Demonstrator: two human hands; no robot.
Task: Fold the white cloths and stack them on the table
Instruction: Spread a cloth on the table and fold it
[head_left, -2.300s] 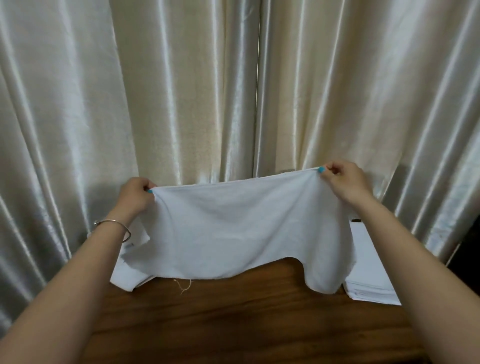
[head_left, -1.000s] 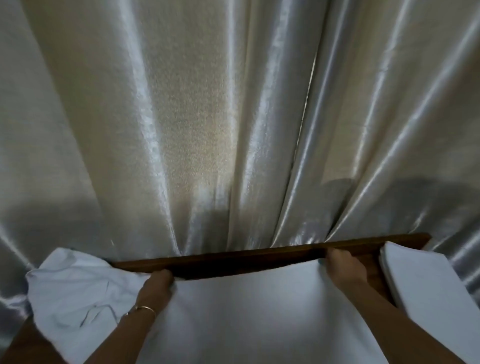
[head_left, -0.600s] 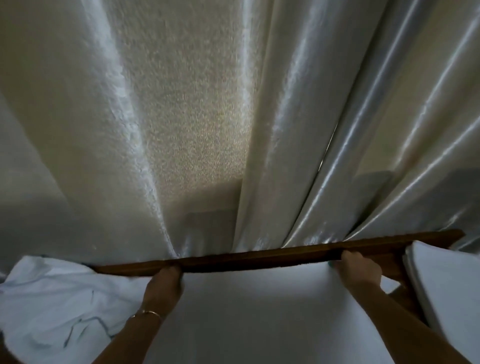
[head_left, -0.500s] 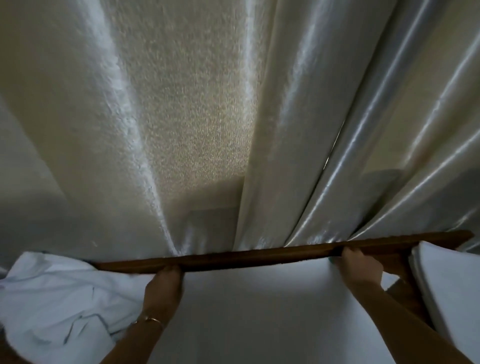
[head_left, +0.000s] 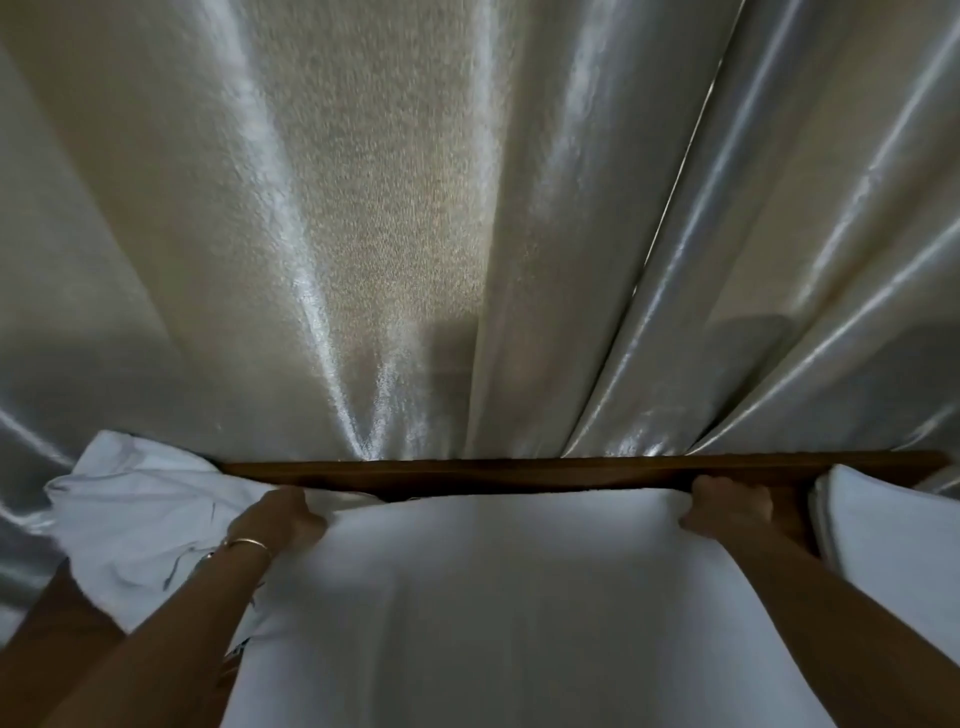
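A white cloth (head_left: 498, 597) lies spread over the wooden table (head_left: 519, 475), covering most of it from the far edge toward me. My left hand (head_left: 280, 519) grips the cloth's far left corner, fingers curled over the fabric. My right hand (head_left: 727, 506) grips its far right corner near the table's far edge. At the right stands a neat stack of folded white cloths (head_left: 893, 540). To the left lies a crumpled heap of unfolded white cloths (head_left: 130, 519).
A shiny cream curtain (head_left: 415, 234) hangs right behind the table's far edge and fills the upper view. A strip of bare wood shows between the spread cloth and the folded stack.
The cloth, held up in the air earlier, now lies flat on the table. In the last half second both hands drew its far edge slightly back from the table's far edge.
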